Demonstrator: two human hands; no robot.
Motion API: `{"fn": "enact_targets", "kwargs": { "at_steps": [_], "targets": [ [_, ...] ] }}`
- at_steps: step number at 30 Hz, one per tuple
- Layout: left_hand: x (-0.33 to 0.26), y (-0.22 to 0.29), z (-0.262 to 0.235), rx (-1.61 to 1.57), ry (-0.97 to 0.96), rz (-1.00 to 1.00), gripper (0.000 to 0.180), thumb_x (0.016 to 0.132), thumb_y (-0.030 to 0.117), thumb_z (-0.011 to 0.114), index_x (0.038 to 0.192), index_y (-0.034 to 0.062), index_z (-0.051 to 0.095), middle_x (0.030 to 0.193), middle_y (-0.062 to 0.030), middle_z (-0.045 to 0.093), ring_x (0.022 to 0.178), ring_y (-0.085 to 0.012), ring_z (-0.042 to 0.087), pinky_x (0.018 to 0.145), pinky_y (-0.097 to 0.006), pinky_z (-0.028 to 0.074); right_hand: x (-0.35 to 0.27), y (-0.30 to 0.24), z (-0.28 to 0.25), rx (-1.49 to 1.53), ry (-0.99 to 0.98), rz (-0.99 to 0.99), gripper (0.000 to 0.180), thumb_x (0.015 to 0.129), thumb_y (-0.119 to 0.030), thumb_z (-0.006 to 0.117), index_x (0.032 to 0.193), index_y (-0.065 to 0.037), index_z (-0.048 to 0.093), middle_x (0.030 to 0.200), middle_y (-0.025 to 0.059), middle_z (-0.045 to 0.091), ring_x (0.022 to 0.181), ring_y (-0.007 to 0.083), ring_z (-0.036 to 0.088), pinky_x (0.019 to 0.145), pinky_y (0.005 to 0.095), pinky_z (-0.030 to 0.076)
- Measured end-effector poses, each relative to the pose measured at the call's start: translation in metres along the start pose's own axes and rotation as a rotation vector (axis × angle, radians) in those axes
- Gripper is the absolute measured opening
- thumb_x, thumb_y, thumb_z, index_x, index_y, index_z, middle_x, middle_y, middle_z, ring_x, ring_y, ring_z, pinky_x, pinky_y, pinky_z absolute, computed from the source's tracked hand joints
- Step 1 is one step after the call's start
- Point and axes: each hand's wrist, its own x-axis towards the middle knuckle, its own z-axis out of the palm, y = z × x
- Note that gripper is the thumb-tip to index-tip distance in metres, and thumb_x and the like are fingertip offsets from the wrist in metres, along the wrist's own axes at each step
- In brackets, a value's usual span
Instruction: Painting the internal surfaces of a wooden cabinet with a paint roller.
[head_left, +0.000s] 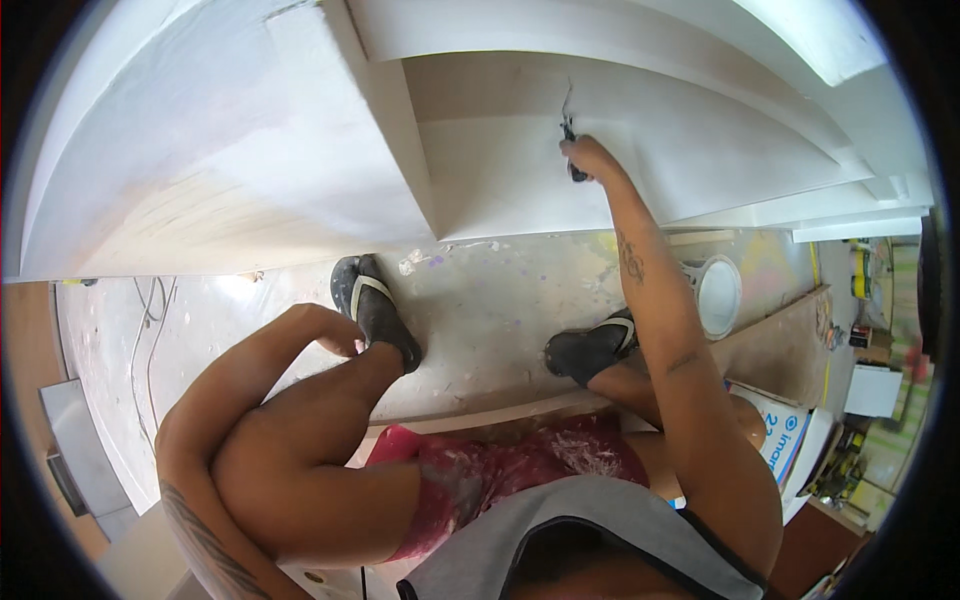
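My right hand [587, 157] reaches forward and is closed around a dark-handled tool [571, 140], its thin blade touching the white panel [690, 140] ahead of me. The blade tip points upward along a fine mark on the panel. My left hand [340, 335] rests on my left knee, fingers curled, holding nothing that I can see. I am crouched low, with both feet in dark sandals [375, 305] on the floor.
A white cabinet side [230, 150] stands at the left, with stepped white boards at the upper right. A white paint bucket [718, 295] sits to the right of my right arm. A brown board [780, 350] and cluttered boxes lie further right. The concrete floor is paint-spattered.
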Motion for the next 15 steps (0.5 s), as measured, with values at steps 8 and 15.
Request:
{"fn": "enact_targets", "kwargs": {
  "at_steps": [8,15],
  "targets": [
    [-0.017,0.007,-0.020,-0.029,0.109,-0.097,0.053,0.091,0.040,0.060,0.134,0.0088,0.054,0.132,-0.0154,0.059,0.125,-0.0338,0.053,0.103,-0.043,0.042,-0.110,0.043,0.061,-0.267,0.103,-0.052,0.057,0.096,-0.044,0.045,0.096,0.010,0.065,0.098,0.0350,0.063,0.097,0.0487,0.061,0.090,0.0512,0.046],
    [-0.008,0.009,-0.006,0.053,0.035,-0.084,0.053,0.091,0.041,0.060,0.133,0.0079,0.056,0.135,-0.0168,0.057,0.127,-0.0333,0.051,0.105,-0.044,0.041,-0.327,0.097,0.094,-0.244,0.005,0.104,0.041,0.096,-0.037,0.049,0.105,0.002,0.058,0.090,0.0317,0.064,0.090,0.0484,0.062,0.081,0.0561,0.048]
  ]
}}
